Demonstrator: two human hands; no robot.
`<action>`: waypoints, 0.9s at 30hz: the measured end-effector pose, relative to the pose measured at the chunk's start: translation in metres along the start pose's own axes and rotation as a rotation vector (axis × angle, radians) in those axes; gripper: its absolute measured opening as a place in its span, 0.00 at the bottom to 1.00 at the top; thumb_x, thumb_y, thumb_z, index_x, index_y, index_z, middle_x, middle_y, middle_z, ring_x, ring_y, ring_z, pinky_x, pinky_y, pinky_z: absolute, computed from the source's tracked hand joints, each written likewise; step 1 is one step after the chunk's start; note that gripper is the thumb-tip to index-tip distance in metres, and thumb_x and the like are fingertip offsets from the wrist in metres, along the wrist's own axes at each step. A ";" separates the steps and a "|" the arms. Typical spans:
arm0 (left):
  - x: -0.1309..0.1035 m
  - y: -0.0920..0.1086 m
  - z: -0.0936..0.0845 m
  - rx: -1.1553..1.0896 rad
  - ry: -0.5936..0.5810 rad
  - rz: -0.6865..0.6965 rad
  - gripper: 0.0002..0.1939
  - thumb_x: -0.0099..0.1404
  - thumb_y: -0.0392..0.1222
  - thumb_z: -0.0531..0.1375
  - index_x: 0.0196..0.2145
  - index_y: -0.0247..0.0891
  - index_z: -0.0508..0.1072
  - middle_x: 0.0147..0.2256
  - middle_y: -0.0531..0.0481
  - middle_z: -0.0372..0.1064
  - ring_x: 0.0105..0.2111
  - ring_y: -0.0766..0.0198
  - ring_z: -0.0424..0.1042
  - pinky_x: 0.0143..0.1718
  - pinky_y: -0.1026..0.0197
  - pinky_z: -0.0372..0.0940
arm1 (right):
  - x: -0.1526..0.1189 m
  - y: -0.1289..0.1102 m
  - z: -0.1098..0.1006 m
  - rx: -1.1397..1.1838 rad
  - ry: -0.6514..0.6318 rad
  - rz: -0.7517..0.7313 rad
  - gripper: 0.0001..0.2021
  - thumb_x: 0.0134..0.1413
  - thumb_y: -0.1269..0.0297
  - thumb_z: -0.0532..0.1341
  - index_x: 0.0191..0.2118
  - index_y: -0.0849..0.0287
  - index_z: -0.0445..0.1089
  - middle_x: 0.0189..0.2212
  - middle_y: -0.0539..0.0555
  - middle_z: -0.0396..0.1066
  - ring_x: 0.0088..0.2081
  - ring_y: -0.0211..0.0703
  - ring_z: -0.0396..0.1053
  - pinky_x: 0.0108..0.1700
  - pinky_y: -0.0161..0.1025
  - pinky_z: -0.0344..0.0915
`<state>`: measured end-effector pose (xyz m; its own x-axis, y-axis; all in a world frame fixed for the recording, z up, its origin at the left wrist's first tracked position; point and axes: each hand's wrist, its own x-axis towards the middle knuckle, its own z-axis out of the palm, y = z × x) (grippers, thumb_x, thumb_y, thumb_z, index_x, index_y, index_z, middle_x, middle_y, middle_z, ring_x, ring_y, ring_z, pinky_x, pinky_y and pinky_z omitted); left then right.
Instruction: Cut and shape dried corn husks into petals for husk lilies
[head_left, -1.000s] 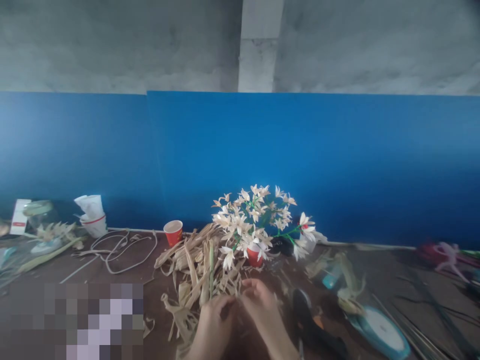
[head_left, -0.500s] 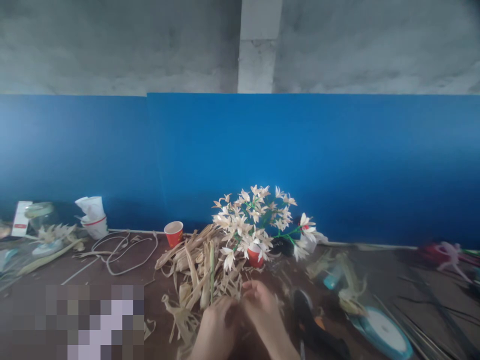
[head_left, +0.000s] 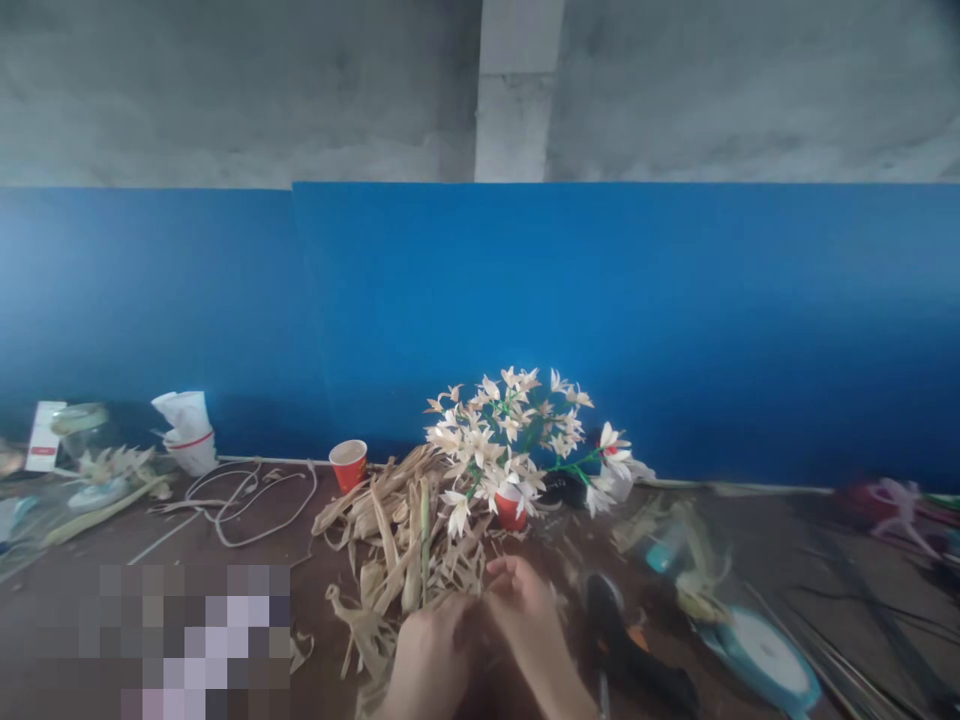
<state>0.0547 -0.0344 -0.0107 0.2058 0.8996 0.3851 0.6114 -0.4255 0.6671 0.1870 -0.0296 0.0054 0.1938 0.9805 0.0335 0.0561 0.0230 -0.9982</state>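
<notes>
My left hand [head_left: 433,642] is closed at the bottom middle, its fingertips turned inward and mostly out of sight. Close against it, my right hand [head_left: 525,610] has its fingers curled toward the left one. Whatever lies between them is too dark and blurred to name. Just beyond both hands is a pile of dry corn husks [head_left: 409,530]. A torn piece of husk [head_left: 367,635] lies left of my left hand. Behind the husks, a bunch of cream husk-like flowers [head_left: 480,450] on green stems stands in a red paper cup [head_left: 511,512].
To the right lie a black-handled tool [head_left: 637,650], a roll of blue-edged ribbon or tape [head_left: 776,660] and thin rods [head_left: 832,665]. On the left are a red cup [head_left: 349,468], a white cord [head_left: 262,505] and white cups [head_left: 191,445]. A blue panel [head_left: 570,280] rises behind.
Both hands stay close together at nearly the same spot, with only slight shifts of the fingers. The view has moved very slightly. The objects on the table lie as before.
</notes>
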 end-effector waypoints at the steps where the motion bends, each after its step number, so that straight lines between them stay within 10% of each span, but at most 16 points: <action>1: 0.000 0.000 0.000 -0.006 0.003 -0.002 0.12 0.55 0.31 0.54 0.29 0.42 0.76 0.26 0.49 0.75 0.27 0.62 0.73 0.31 0.66 0.65 | 0.000 0.000 0.000 -0.005 0.006 -0.007 0.08 0.36 0.71 0.57 0.29 0.59 0.65 0.18 0.44 0.65 0.21 0.37 0.65 0.24 0.32 0.60; 22: 0.008 0.000 0.006 -0.369 -0.017 -0.153 0.08 0.55 0.33 0.54 0.24 0.35 0.73 0.23 0.49 0.72 0.25 0.62 0.71 0.27 0.66 0.64 | 0.002 -0.002 -0.006 -0.038 -0.146 -0.005 0.10 0.44 0.57 0.62 0.24 0.59 0.69 0.20 0.47 0.67 0.26 0.38 0.64 0.29 0.32 0.59; 27: 0.008 -0.001 0.004 -0.454 0.018 -0.175 0.11 0.54 0.33 0.55 0.35 0.35 0.73 0.30 0.48 0.74 0.28 0.61 0.72 0.31 0.64 0.66 | -0.003 -0.005 -0.004 0.091 -0.101 0.137 0.08 0.42 0.58 0.62 0.25 0.58 0.71 0.20 0.46 0.68 0.24 0.38 0.64 0.27 0.31 0.59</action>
<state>0.0589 -0.0268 -0.0112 0.1142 0.9613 0.2509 0.2398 -0.2717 0.9320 0.1899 -0.0330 0.0107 0.0938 0.9902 -0.1033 -0.0536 -0.0986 -0.9937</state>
